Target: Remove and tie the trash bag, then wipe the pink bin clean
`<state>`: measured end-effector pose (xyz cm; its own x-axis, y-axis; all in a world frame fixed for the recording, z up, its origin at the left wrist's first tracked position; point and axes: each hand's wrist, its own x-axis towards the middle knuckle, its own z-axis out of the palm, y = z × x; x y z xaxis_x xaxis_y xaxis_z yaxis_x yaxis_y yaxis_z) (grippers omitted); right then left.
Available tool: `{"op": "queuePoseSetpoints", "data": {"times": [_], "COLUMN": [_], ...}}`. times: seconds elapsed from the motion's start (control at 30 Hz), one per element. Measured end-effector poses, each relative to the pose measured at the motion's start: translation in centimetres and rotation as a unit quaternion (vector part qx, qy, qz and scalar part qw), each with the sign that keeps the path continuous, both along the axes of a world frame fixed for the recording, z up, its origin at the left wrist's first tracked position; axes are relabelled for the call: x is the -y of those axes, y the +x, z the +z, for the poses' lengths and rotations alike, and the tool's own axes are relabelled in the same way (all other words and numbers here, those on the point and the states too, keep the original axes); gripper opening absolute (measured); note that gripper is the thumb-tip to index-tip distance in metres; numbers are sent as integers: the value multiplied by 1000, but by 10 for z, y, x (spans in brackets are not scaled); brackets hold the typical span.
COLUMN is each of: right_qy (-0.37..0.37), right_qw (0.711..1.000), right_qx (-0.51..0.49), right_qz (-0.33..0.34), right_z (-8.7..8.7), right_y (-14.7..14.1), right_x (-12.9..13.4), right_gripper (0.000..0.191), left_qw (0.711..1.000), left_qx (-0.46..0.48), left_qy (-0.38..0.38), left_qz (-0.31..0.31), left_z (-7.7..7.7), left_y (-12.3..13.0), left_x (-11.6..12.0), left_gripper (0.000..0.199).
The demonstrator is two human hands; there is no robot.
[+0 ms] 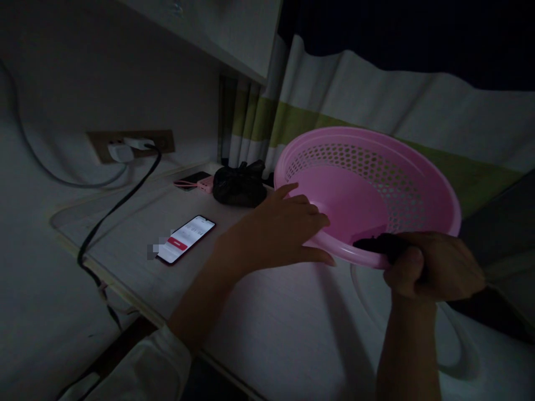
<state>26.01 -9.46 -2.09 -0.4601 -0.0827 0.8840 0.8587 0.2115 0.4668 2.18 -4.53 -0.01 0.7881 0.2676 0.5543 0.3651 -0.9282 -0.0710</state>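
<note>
A round pink plastic basket (346,192) with holes in its sides is tilted toward me above the table. My left hand (280,228) grips its near left rim, the fingers reaching inside and the thumb outside. At the near right rim, my right hand (434,267) is closed around a black handle-like object (382,244). That object's tip points left across the rim, and its kind is too dark to make out. Below the basket, a round whitish rim (460,362) shows partly on the table, half covered by my right forearm.
A lit smartphone (188,239) lies on the white table (276,328). Behind it are a knotted black plastic bag (239,186) and a small pink device (205,184). A black cable (121,203) runs from the wall socket (165,140) over the table's left edge. Curtains (334,83) hang behind.
</note>
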Motion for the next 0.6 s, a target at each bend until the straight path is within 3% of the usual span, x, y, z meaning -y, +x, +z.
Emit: {"op": "queuePoseSetpoints", "data": {"times": [0.23, 0.6], "right_qy": [-46, -47], "right_qw": [998, 998], "right_qx": [17, 6], "right_qz": [-33, -37], "right_z": [2, 0], "right_y": [-12, 1], "right_x": [3, 3], "right_gripper": [12, 13], "left_qw": [997, 999], "left_qx": [-20, -32], "left_qy": [47, 6], "left_qz": [-57, -6], "left_z": [-3, -3], "left_y": [37, 3], "left_x": [11, -15], "left_gripper": [23, 22]}}
